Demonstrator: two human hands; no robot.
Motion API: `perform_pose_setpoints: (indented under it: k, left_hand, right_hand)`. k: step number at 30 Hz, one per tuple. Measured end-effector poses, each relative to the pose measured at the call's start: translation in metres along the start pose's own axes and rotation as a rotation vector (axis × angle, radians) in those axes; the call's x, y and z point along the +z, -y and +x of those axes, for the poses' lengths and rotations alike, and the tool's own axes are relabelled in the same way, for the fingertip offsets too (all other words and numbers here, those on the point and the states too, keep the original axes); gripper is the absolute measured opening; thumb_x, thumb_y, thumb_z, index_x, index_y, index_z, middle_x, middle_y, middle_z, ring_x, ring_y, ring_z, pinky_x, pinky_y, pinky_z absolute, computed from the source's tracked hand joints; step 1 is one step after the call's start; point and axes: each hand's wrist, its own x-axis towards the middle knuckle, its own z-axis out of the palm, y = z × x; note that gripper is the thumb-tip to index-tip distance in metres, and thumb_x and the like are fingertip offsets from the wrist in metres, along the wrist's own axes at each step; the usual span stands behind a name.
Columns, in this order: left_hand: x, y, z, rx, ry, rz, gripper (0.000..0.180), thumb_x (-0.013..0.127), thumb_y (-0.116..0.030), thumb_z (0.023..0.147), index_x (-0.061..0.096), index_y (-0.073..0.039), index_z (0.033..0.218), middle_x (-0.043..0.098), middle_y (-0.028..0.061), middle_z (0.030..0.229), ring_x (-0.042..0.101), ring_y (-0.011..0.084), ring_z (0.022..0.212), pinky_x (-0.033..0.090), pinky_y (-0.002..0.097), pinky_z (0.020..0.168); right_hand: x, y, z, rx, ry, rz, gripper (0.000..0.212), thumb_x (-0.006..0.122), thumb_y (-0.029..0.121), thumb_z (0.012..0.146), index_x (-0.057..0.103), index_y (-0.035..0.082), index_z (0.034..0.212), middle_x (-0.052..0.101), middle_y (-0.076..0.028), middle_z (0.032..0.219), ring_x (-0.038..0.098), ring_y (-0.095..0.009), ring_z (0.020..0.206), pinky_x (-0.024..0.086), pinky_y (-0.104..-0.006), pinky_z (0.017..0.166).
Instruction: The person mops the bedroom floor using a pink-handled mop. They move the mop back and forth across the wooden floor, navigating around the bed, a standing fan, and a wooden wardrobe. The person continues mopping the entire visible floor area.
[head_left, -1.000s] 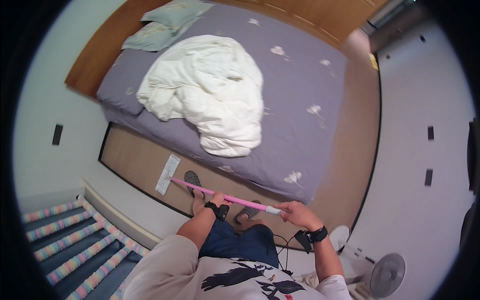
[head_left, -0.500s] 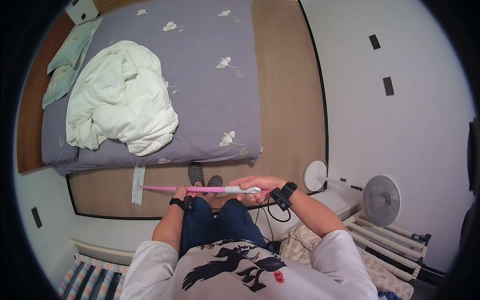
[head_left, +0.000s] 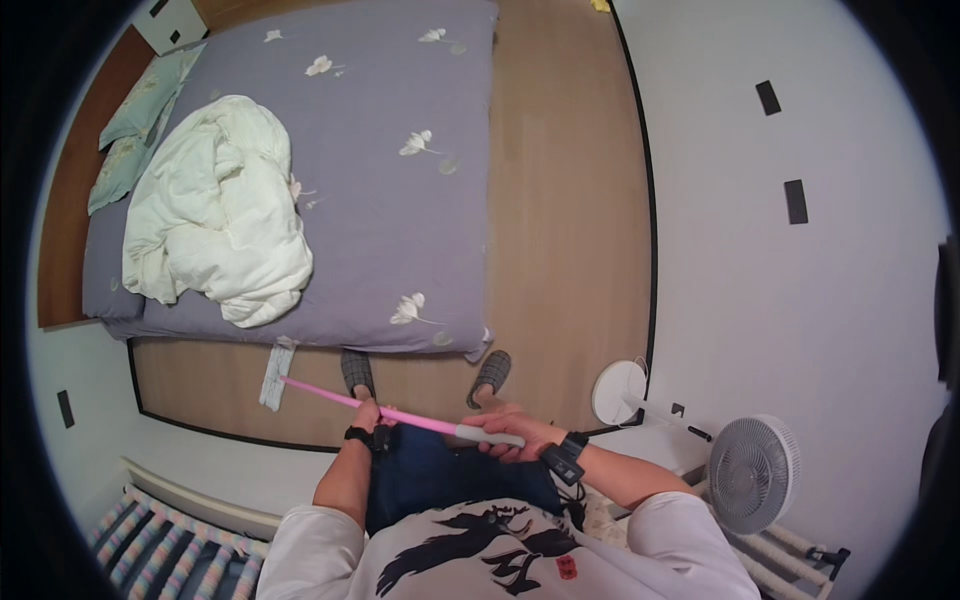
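Both of my hands are on a flat mop with a pink pole (head_left: 418, 418), which slants down to the left. My right hand (head_left: 515, 428) is wrapped round its grey upper grip. Farther down the pink part, my left hand (head_left: 368, 413) is closed round the pole. At the pole's far end the narrow white mop head (head_left: 276, 376) lies on the floor beside the bed, its upper end close to the bed's edge. My feet are in grey checked slippers, the left slipper (head_left: 358, 374) near the mop head and the right slipper (head_left: 490, 375) out by the bed's corner.
A large bed with a purple flowered sheet (head_left: 390, 240) bears a bunched white quilt (head_left: 215, 215) and green pillows. Wooden floor (head_left: 570, 240) runs between bed and right wall. A white standing fan (head_left: 752, 472) is at my right. Slatted racks (head_left: 180, 540) stand behind me.
My right foot has stepped to the right, away from the left one. The pole has tilted, its grip end now lower in view, with both hands still on it.
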Motion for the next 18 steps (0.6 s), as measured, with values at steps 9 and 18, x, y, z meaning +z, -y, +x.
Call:
perform_pose_setpoints:
  k: [9, 18]
  left_hand:
    - [0.216, 0.076, -0.03, -0.112, 0.188, -0.364, 0.04, 0.034, -0.03, 0.107, 0.053, 0.005, 0.103, 0.062, 0.02, 0.077, 0.067, 0.0337, 0.065, 0.062, 0.0439, 0.058]
    - [0.231, 0.079, 0.002, -0.127, 0.136, -0.319, 0.042, 0.035, -0.028, 0.105, 0.054, 0.009, 0.101, 0.064, 0.0218, 0.079, 0.068, 0.0307, 0.062, 0.064, 0.0455, 0.059]
  right_hand:
    - [-0.091, 0.048, -0.176, 0.112, 0.028, 0.035, 0.048, 0.043, 0.015, 0.105, 0.043, 0.014, 0.153, 0.058, -0.014, 0.09, 0.049, -0.015, 0.058, 0.038, -0.0242, 0.044]
    - [-0.11, 0.075, -0.143, 0.126, -0.093, -0.147, 0.041, 0.049, 0.022, 0.107, 0.046, 0.016, 0.148, 0.059, -0.006, 0.094, 0.051, -0.009, 0.063, 0.043, -0.0196, 0.046]
